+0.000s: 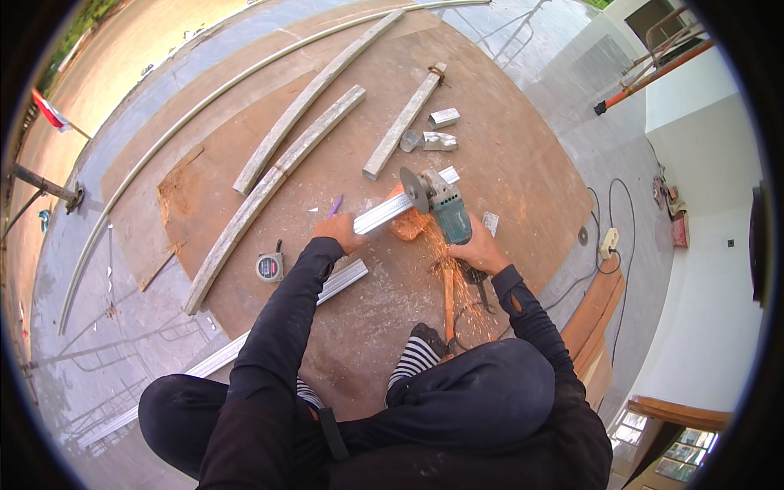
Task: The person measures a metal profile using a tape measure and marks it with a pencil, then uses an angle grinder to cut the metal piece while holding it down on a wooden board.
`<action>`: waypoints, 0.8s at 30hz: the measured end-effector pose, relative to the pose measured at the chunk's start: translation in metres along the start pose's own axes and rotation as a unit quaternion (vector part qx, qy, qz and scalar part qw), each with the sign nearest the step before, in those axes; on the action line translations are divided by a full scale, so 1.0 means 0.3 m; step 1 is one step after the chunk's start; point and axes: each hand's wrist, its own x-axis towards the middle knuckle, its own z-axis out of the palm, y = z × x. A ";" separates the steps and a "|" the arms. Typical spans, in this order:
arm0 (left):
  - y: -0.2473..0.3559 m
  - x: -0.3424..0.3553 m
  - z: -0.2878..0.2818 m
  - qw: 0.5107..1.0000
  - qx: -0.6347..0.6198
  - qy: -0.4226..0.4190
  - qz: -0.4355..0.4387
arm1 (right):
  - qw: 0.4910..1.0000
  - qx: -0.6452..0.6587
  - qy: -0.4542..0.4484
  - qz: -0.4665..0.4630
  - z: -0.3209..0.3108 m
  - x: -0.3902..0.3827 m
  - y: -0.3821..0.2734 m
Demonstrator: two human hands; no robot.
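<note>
My right hand (pixel 482 249) is wrapped round the body of a teal angle grinder (pixel 452 214). The grinder's disc (pixel 414 189) meets a white ribbed metal profile (pixel 382 214), and orange sparks stream from there down toward my right foot. My left hand (pixel 341 233) grips the near end of that profile. Beneath the profile lies an orange-brown block (pixel 406 225), partly hidden by it. A hammer (pixel 448 302) with a wooden handle rests on the board below the grinder, among the sparks. Another white profile (pixel 343 279) runs under my left forearm.
A tape measure (pixel 269 267) and a purple marker (pixel 336 205) lie left of my left hand. Long grey metal bars (pixel 278 175) and short cut pieces (pixel 441 140) lie farther off on the brown board (pixel 506 122). At right, a power strip (pixel 609 242) and cables lie beside wooden planks (pixel 592 318).
</note>
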 end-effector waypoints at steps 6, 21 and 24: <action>0.001 -0.001 -0.004 1.000 0.001 -0.005 -0.001 | 1.000 -0.013 0.005 0.014 0.003 -0.020 -0.022; 0.005 0.001 -0.001 1.000 0.000 0.005 0.007 | 0.999 -0.021 0.006 0.035 -0.008 -0.066 -0.011; -0.014 0.003 0.011 1.000 0.006 0.020 0.010 | 0.999 -0.018 0.007 0.030 -0.002 -0.067 -0.014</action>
